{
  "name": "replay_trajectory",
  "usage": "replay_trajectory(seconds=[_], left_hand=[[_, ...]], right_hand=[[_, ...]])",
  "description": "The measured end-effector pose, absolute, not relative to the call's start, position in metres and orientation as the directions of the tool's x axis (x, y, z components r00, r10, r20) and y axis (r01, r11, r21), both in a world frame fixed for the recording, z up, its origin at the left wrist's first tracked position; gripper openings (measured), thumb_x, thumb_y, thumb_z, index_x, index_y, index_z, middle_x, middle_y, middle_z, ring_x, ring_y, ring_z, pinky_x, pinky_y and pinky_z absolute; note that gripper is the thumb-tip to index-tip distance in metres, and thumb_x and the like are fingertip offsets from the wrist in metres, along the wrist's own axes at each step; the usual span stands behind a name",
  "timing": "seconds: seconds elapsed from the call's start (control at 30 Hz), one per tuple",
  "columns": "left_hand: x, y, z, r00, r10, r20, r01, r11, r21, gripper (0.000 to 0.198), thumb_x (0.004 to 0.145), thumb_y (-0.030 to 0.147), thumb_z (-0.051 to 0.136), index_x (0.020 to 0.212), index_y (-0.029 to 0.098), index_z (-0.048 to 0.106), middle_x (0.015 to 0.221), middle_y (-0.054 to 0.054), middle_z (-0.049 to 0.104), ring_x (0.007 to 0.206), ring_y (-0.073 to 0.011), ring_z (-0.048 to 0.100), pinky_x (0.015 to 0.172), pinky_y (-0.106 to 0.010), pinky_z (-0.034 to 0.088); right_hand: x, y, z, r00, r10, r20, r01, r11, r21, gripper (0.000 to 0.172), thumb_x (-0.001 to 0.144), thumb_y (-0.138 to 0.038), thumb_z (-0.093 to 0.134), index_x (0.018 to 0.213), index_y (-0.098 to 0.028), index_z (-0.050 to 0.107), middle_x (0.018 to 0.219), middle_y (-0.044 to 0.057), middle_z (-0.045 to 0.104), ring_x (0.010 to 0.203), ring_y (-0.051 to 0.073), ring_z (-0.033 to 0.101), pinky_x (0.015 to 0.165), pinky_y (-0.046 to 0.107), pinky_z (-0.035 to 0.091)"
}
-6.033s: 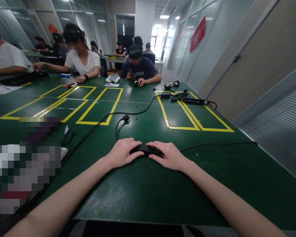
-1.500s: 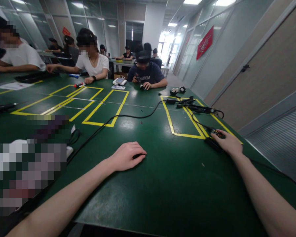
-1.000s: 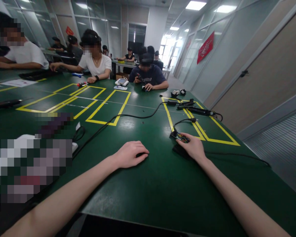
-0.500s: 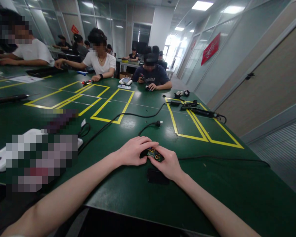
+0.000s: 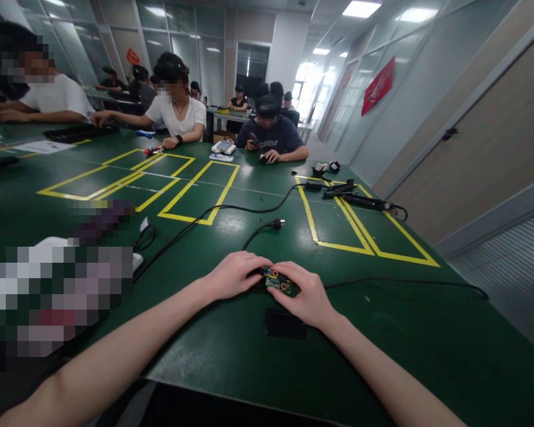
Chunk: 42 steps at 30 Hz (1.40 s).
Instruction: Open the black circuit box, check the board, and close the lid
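Observation:
A small green circuit board [image 5: 273,283] with copper-coloured ring coils and a few thin wires lies between my hands, low over the table. My right hand [image 5: 306,292] is closed around its right side, thumb at the near edge and fingers over the far edge. At the board's left end, my left hand [image 5: 235,274] pinches a black piece that looks like the end of a cord; the fingers hide part of it. Just below the hands, a flat black casing piece [image 5: 285,323] rests on the table. Beyond the left hand, a black cord with a plug [image 5: 276,223] lies on the surface.
The green table [image 5: 213,356] bears yellow tape outlines [image 5: 211,223]. A long black cable [image 5: 231,206] crosses it to a black tool [image 5: 367,203] at the right. Blurred-out items and a white device [image 5: 48,246] lie at left. Co-workers [image 5: 269,133] sit along the far side.
The circuit board is turned so that more of its green face shows. My left hand has shifted slightly left, off the board's far edge. The view has swung slightly.

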State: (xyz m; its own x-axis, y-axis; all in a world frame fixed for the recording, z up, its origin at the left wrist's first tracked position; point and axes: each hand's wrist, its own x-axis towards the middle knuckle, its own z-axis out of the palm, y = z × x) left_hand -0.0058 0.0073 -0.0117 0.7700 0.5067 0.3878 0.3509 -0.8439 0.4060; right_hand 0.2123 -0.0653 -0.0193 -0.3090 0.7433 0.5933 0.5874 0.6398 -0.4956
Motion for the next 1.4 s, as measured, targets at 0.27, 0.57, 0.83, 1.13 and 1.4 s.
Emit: replay_trajectory(seconds=[0.27,0.57,0.83,1.13,1.4], left_hand=[[-0.005,0.005,-0.003,0.764,0.494,0.414,0.338,-0.854,0.396,0.025,0.086,0.013,0.061,0.108,0.019,0.070,0.106,-0.006,0.070,0.099,-0.0200,0.067,0.087,-0.030,0.055],[-0.014,0.002,0.002,0.847,0.440,0.297,0.361,-0.888,0.285,0.014,0.079,0.029,0.070,0.090,0.020,0.070,0.083,-0.001,0.067,0.075,-0.0163,0.064,0.063,-0.024,0.048],[-0.011,0.011,-0.004,0.827,0.461,0.323,0.389,-0.883,0.263,0.033,0.087,0.009,0.058,0.116,0.021,0.069,0.117,-0.006,0.073,0.106,-0.0209,0.068,0.089,-0.030,0.056],[-0.009,0.001,0.003,0.812,0.468,0.350,0.331,-0.862,0.385,0.036,0.085,0.020,0.060,0.120,0.020,0.066,0.122,-0.008,0.069,0.104,-0.0220,0.069,0.090,-0.031,0.057],[-0.009,0.005,-0.001,0.807,0.480,0.343,0.342,-0.854,0.392,0.022,0.094,0.032,0.062,0.111,0.021,0.071,0.116,-0.006,0.068,0.098,-0.0195,0.070,0.086,-0.028,0.056]], right_hand=[[0.220,-0.066,-0.014,-0.397,0.723,0.566,0.574,0.676,-0.461,0.028,0.091,-0.029,0.070,0.118,-0.024,0.070,0.114,0.009,0.076,0.101,0.023,0.075,0.084,0.034,0.063],[0.218,-0.072,-0.011,-0.511,0.763,0.396,0.559,0.644,-0.522,0.024,0.088,-0.030,0.074,0.112,-0.024,0.073,0.102,0.005,0.078,0.089,0.020,0.075,0.079,0.030,0.060],[0.219,-0.062,-0.017,-0.313,0.821,0.477,0.691,0.541,-0.478,0.031,0.085,-0.032,0.077,0.115,-0.026,0.072,0.107,0.006,0.070,0.092,0.022,0.073,0.081,0.035,0.063],[0.206,-0.052,-0.016,-0.224,0.838,0.498,0.784,0.459,-0.418,0.023,0.098,-0.038,0.062,0.114,-0.024,0.071,0.107,0.007,0.067,0.088,0.021,0.072,0.075,0.031,0.059],[0.200,-0.046,-0.019,-0.165,0.884,0.437,0.855,0.349,-0.384,0.022,0.102,-0.030,0.054,0.098,-0.022,0.074,0.093,0.005,0.073,0.081,0.019,0.070,0.068,0.027,0.048]])
